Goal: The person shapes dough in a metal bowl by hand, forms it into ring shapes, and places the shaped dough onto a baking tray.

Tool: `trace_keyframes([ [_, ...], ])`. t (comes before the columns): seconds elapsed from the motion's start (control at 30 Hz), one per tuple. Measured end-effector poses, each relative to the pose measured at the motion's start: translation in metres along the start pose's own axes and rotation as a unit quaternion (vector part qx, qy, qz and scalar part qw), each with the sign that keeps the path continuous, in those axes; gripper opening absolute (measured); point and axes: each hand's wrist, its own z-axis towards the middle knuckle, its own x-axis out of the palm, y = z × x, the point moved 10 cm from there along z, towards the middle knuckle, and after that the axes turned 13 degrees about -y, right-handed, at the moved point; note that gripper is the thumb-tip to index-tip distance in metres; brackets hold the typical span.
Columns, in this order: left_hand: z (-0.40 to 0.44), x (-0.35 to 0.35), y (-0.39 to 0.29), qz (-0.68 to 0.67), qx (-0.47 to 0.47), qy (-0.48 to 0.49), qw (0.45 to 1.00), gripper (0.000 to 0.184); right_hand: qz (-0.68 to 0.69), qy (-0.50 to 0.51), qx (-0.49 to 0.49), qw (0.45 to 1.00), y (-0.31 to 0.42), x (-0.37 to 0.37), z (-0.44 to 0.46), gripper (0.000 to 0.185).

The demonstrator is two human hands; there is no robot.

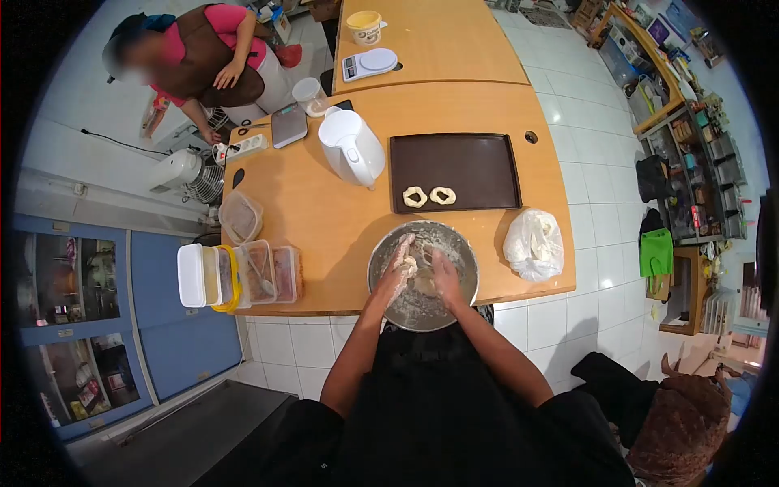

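A steel bowl [379,252] with floury, sticky walls stands at the table's near edge. Inside it, my left hand [396,268] is coated with flour and has a small lump of pale dough [411,265] against its palm and fingers. My right hand [443,274] is over the bowl's right half, facing the left, its fingers apart and nothing seen in them. Beyond the bowl lies a dark baking tray [454,166] with two dough rings [415,197] near its front edge. To the right sits a plastic bag [533,245] with pale contents.
A white kettle [351,148], a white scale [370,64], a grey scale [290,126] and a tub [365,28] stand farther back. Plastic containers [260,274] line the table's left side. A person [207,61] in a brown apron stands at the back left, by a fan [182,170].
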Motion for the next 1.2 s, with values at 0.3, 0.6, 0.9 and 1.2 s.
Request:
trace_keyframes([
  [0.3, -0.031, 0.045, 0.027, 0.033, -0.028, 0.045, 0.998, 0.064, 0.350, 0.060, 0.234, 0.905, -0.018, 0.033, 0.010, 0.081],
  [0.6, -0.026, 0.055, -0.019, 0.130, 0.092, -0.029, 0.987, 0.070, 0.369, 0.046, 0.197, 0.907, 0.028, 0.036, -0.022, 0.068],
  [0.9, -0.032, 0.065, -0.028, 0.147, 0.188, -0.059, 0.969, 0.068, 0.389, 0.027, 0.246, 0.888, 0.003, 0.024, -0.014, 0.074],
  [1.2, -0.034, 0.079, -0.008, 0.462, 0.117, -0.007, 0.879, 0.067, 0.489, 0.095, 0.249, 0.831, -0.033, 0.023, -0.020, 0.053],
])
